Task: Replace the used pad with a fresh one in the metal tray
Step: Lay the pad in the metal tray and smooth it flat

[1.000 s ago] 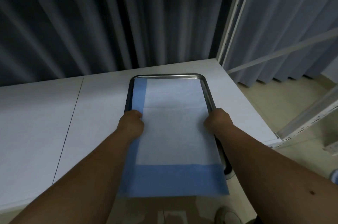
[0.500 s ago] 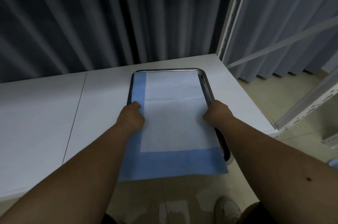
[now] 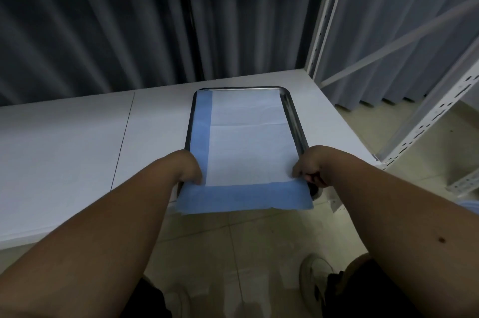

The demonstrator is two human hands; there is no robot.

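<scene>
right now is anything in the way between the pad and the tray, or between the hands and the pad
Nothing visible is. The pad already lies in the metal tray, its near blue edge hanging past the table edge. The left hand and right hand grip its near corners directly.

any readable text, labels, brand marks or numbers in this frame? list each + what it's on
None readable. The pad, tray, table, shelf posts and curtain carry no print, label or number. The shoes are too dim to show any mark.
</scene>
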